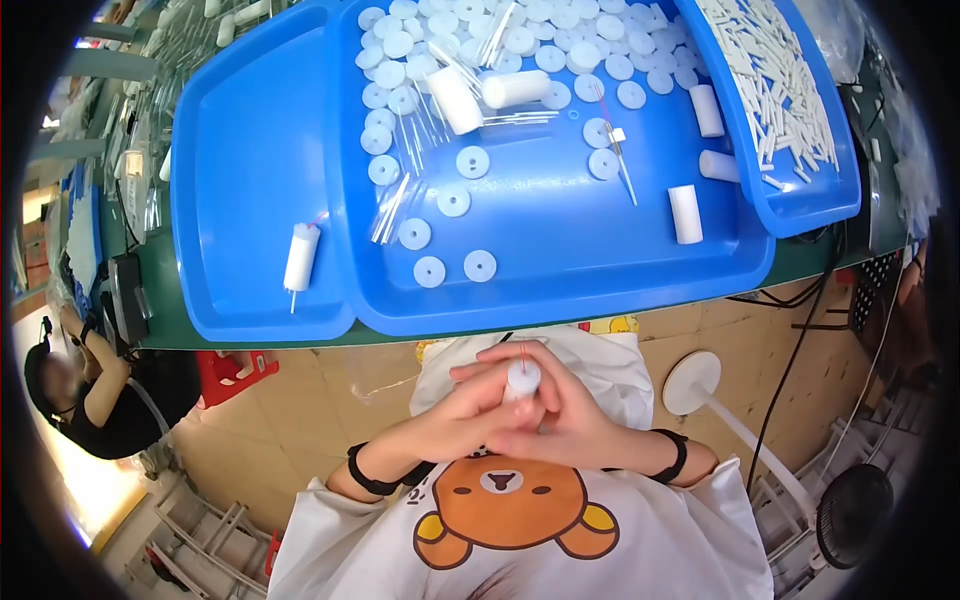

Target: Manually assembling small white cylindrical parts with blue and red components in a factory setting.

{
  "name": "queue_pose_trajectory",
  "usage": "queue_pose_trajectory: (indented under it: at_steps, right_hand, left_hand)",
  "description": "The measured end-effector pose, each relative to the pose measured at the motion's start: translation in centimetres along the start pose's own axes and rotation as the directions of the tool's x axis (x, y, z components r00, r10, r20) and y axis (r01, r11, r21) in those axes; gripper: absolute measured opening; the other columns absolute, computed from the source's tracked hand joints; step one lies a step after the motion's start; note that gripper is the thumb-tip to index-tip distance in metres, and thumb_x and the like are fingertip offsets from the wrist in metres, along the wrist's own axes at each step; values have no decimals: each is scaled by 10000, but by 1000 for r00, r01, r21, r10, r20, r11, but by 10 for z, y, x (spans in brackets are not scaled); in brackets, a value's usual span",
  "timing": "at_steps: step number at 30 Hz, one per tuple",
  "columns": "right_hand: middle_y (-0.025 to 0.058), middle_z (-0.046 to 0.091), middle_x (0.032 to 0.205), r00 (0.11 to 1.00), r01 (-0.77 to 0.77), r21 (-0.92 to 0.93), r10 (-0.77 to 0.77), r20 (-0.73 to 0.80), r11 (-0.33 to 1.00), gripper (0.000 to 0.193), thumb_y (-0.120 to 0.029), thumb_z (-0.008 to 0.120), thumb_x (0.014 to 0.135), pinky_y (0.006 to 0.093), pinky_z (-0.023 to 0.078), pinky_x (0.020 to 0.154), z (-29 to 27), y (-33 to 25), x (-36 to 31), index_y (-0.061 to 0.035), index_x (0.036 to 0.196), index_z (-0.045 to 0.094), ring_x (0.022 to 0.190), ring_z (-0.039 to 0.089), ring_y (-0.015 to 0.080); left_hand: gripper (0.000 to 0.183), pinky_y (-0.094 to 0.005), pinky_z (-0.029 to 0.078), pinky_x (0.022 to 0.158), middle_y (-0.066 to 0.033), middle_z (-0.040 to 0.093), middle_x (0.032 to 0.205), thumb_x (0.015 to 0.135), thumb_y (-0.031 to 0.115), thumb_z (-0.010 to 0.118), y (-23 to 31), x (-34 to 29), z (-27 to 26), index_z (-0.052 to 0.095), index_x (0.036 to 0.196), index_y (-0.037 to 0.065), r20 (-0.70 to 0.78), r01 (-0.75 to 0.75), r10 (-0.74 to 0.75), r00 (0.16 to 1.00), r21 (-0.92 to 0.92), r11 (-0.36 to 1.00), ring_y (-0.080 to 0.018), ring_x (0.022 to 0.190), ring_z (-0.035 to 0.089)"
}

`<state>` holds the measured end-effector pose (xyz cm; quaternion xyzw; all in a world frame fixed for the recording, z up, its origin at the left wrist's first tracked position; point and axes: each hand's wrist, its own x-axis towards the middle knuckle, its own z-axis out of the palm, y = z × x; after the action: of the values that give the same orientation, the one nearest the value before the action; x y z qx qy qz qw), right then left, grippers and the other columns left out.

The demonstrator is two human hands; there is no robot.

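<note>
Close to my body, in front of the table edge, my left hand (460,408) and my right hand (562,412) are wrapped together around a white cylinder (521,382). Its round end faces up, and thin red wires come out of the middle. Fingers hide most of its length. A similar cylinder (301,258) with red wires at one end and a thin pin at the other lies in the left blue tray (255,130). In the middle blue tray (560,295) are many translucent round discs (480,266), thin clear rods (390,208) and several plain white cylinders (685,214).
A blue tray of short white tubes (775,100) overlaps the middle tray's right side. Beside it lie black cables (825,285). A round white stool (692,382) and a black fan (853,515) stand to the right. At far left is another person (110,400) near a red stool (230,376).
</note>
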<state>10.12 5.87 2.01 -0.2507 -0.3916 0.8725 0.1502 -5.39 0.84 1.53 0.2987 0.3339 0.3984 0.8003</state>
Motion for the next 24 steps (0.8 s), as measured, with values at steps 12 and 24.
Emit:
queue_pose_trajectory:
  at_steps: [12, 24]
  right_hand:
    - [163, 607, 1069, 959, 10, 65, 8, -282, 998, 408, -65, 666, 817, 332, 469, 881, 5, 23, 17, 23, 1144, 440, 1026, 584, 203]
    - [68, 628, 953, 906, -92, 284, 198, -373, 955, 307, -84, 696, 782, 255, 493, 710, 10, 10, 26, 5, 1030, 538, 860, 595, 109]
  left_hand:
    - [266, -211, 386, 679, -3, 439, 929, 982, 268, 441, -57, 14, 3, 353, 1132, 68, -232, -182, 88, 969, -422, 888, -93, 826, 435]
    - [328, -227, 359, 528, 11, 468, 753, 962, 361, 486, -9, 7, 7, 479, 876, 44, -392, 197, -324, 861, -329, 923, -66, 658, 441]
